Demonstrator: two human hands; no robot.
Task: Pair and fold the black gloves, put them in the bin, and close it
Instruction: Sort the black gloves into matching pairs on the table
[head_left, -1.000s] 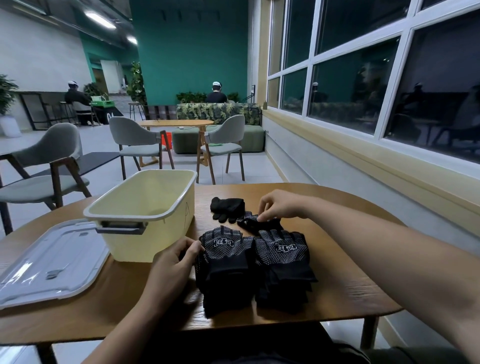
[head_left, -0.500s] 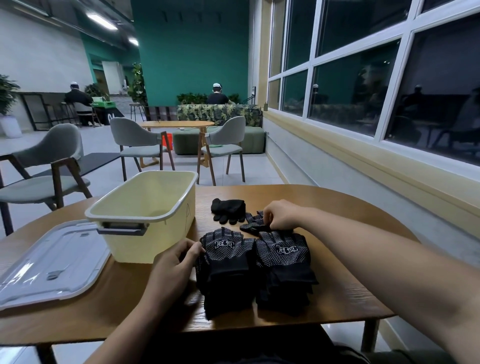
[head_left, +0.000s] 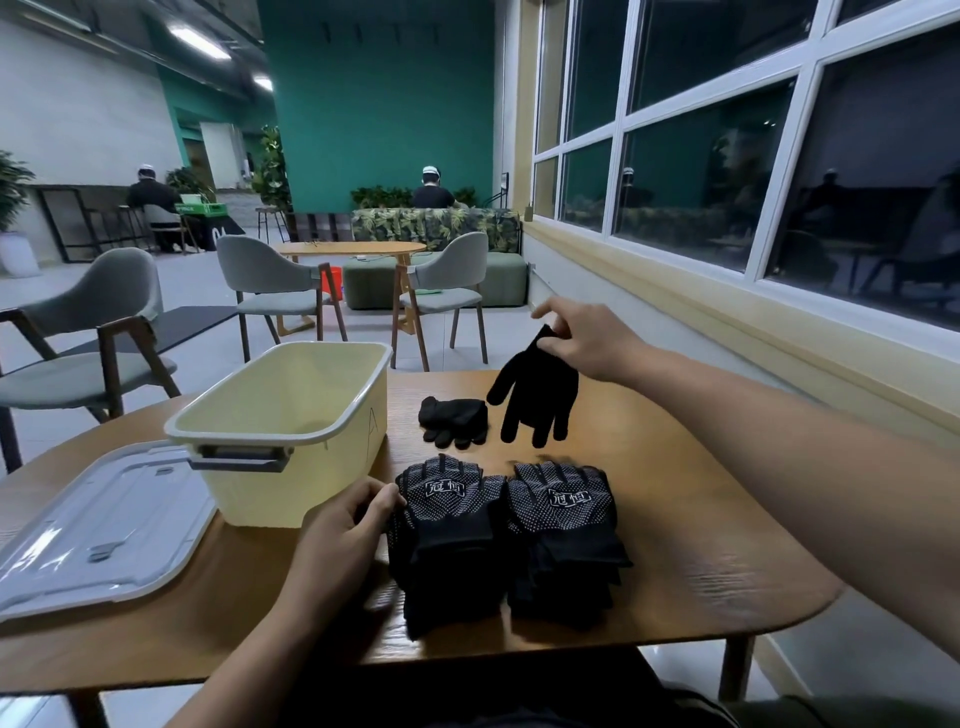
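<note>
plain glove (head_left: 537, 395) dangling; dotted glove stacks (head_left: 558, 525) flat; bin (head_left: 291, 483) open; lid (head_left: 104, 530) beside

Bin (head_left: 280, 415) mouth is open from above, with its lid (head_left: 104, 525) flat on the table (head_left: 701, 519) just beside it on the left. The gap between the bin and the left stack (head_left: 447, 540) is plugged by the left hand (head_left: 343, 535), fingers curled on the stack edge. The right stack (head_left: 561, 535) touches the left one, no lane between them. A narrow strip of wood runs between the stacks and the folded pair (head_left: 454, 421). The right hand (head_left: 587, 338) pinches a hanging glove (head_left: 537, 395) just right of that pair. There is wide bare wood right of the right stack.
</note>
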